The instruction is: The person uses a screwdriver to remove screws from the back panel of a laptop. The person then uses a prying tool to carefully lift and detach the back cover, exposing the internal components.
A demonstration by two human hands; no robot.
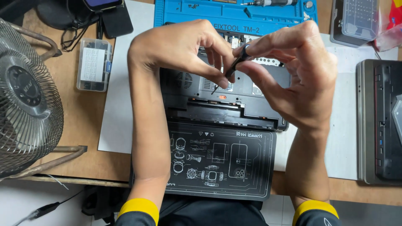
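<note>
A clear plastic parts box (94, 63) with a white label on its lid sits at the left of the wooden worktop (83, 125), beside a round metal-grilled fan (27, 98). At the far edge lies a bright blue silicone repair mat (234, 14) with moulded trays and white lettering, and a screwdriver (268, 3) rests on it. To its right stands a clear-lidded bit case (356, 21), with a red and yellow package (391, 25) at the corner. Nearest the person is a black rectangular mat (220, 159) printed with white line drawings of device parts.

Between the two mats, on a pale grey sheet (121, 104), lies an upturned black laptop base (222, 100) with its vents, slots and an orange-marked connector showing. A second dark grey laptop (379, 121) lies at the right.

Both hands meet above the black base. The right hand (299, 73) pinches the top of a slim black pointed tool (232, 69), tilted with its tip down towards the base. The left hand (184, 46) steadies the tool's shaft between thumb and fingertips.
</note>
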